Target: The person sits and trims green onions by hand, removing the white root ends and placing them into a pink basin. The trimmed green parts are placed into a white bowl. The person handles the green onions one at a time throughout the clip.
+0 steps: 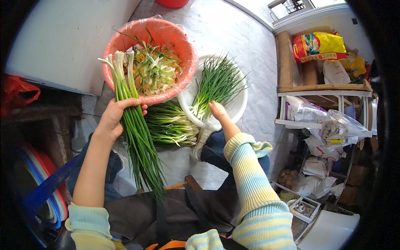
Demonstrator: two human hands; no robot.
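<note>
My left hand (120, 117) is closed round a bunch of green onions (134, 125), their white ends up over the rim of a pink basin (107, 56) and their green tops hanging towards my lap. Plastic film lines the basin, which holds peeled onion skins and scraps (159, 70). My right hand (217, 110) is at the white ends of more green onions (218, 78) lying in a white plastic colander (242, 106); whether its fingers grip any cannot be told. Between the basin and my shoes, a pile of green onions (172, 125) lies on the floor.
At the right stands a shelf (325, 89) with bags and packets, and a small white tray (304, 207) below. Coloured round plastic rims (47, 187) are at the lower left, beneath a red bag (18, 93). A red container (172, 2) stands at the top edge.
</note>
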